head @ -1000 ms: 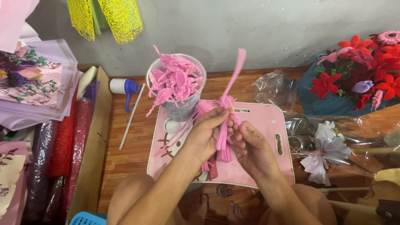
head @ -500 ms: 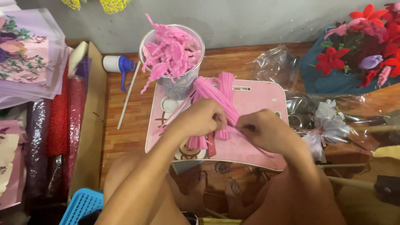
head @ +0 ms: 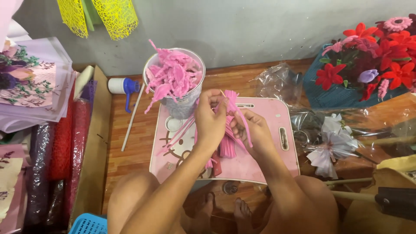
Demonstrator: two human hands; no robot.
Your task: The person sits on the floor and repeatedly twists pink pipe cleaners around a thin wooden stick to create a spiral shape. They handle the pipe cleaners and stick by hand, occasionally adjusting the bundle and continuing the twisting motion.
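Pink pipe cleaners [head: 232, 108], fuzzy and bunched, gripped between both hands above the middle of a pink lap tray [head: 277, 162]; upper ends fanning up and to the right, lower ends trailing down toward the tray. Left hand [head: 210, 117] closed around the bunch from the left, fingers curled over its upper part. Right hand [head: 253, 130] pinching the same bunch from the right, fingertips close to those of the left, so the two hands nearly touching. More loose pink lengths [head: 225, 147] lying flat on the tray just beneath the hands. At the tray's far left corner, a clear plastic tub [head: 184, 104] packed with pink twisted pieces [head: 173, 76] spilling over its rim. Left of the tub, on the wooden floor [head: 138, 147], a thin white stick [head: 131, 119] and a white bottle with a blue nozzle [head: 123, 86]. Further left, rolls of red and dark mesh wrap [head: 60, 143] and stacked floral paper sheets [head: 28, 82]. To the right, crumpled clear cellophane [head: 281, 80], a white ribbon bow [head: 331, 145], and a blue basket [head: 333, 95] of red and pink handmade flowers [head: 381, 47] against the wall.
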